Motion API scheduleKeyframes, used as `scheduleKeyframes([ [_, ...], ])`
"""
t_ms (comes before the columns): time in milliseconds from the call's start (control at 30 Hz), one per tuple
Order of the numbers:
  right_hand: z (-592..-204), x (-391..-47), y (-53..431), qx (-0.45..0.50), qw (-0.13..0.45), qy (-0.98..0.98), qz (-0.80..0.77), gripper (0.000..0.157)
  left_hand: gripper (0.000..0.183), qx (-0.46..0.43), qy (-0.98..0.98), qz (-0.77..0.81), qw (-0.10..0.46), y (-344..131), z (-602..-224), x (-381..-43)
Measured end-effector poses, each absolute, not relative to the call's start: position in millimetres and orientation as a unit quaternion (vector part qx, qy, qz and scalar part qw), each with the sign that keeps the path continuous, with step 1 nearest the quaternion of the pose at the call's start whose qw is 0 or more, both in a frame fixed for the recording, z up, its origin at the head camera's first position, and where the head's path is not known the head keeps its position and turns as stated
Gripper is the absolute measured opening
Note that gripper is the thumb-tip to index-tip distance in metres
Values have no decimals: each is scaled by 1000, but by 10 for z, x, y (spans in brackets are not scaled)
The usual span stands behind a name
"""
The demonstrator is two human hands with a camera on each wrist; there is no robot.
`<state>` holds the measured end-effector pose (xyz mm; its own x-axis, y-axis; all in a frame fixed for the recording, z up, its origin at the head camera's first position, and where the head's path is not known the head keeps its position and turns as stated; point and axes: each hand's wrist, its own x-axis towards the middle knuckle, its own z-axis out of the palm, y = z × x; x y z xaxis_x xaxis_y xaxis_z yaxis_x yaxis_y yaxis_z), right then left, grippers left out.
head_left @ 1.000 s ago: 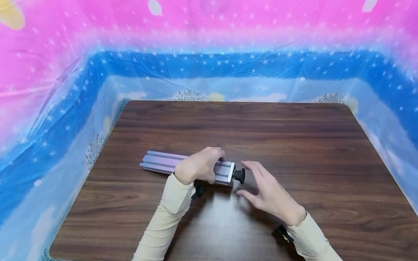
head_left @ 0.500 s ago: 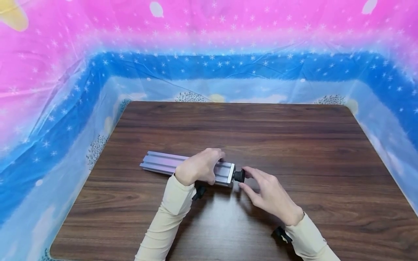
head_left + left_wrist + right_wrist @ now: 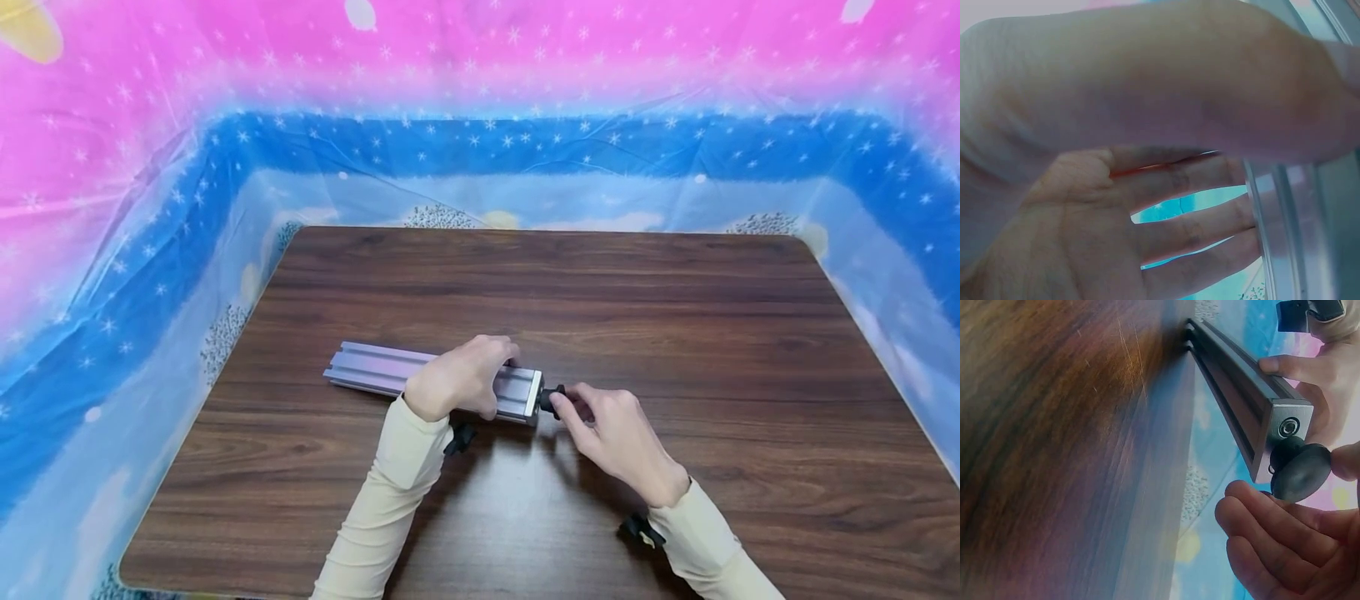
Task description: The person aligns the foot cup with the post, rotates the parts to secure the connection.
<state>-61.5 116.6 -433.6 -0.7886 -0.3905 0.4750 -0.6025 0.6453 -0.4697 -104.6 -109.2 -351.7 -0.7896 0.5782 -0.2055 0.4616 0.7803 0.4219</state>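
A grooved aluminium profile lies on the table, slanting slightly toward the right front. My left hand reaches over it and grips it by its long sides, thumb on the near side, fingers on the far one. On its right end sits a metal end plate with a round bolt head. A black round knob on a short neck sticks out of that plate, off-centre. My right hand pinches the knob between thumb and fingers. Seen from the right wrist, the other fingers are curled beneath it.
The dark wood-grain table has rounded far corners. Behind it and along both sides hangs a pink and blue patterned cloth. A black strap mount is worn at the right wrist, another black mount at the left.
The right hand has moved left from beside the knob, and its spread thumb and fingers have closed onto it. The left hand and the profile hold their place.
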Motion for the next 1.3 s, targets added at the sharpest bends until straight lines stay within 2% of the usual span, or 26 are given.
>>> scheduleKeyframes([
  [133,-4342,-621,1167,266,171,-899,301,41,59,283,928,182,161,-1090,-3521,-1046],
  [300,-4326,-621,1160,245,143,-910,303,51,59,280,929,181,161,-1087,-3523,-1042],
  [367,-4308,-618,1171,242,135,-911,305,46,59,279,928,185,162,-1082,-3514,-1044],
  [467,-4295,-606,1210,269,136,-901,311,25,59,277,928,188,166,-1075,-3502,-1051],
  [500,-4291,-602,1223,286,139,-895,313,29,60,276,928,187,168,-1073,-3497,-1052],
  [567,-4285,-592,1245,323,145,-879,319,58,60,274,928,184,171,-1071,-3486,-1054],
  [600,-4283,-590,1253,340,150,-872,318,67,60,273,929,182,173,-1071,-3481,-1054],
  [667,-4281,-589,1256,363,159,-860,322,71,60,271,930,176,175,-1074,-3476,-1056],
  [900,-4343,-619,1228,373,218,-841,327,50,56,265,930,175,187,-1072,-3474,-1061],
  [1000,-4365,-640,1215,364,225,-839,335,41,53,263,930,175,189,-1067,-3480,-1066],
  [1233,-4354,-631,1192,299,157,-874,349,16,51,267,931,170,184,-1060,-3492,-1073],
  [1300,-4351,-634,1187,282,152,-885,338,19,52,268,930,171,184,-1058,-3489,-1071],
])
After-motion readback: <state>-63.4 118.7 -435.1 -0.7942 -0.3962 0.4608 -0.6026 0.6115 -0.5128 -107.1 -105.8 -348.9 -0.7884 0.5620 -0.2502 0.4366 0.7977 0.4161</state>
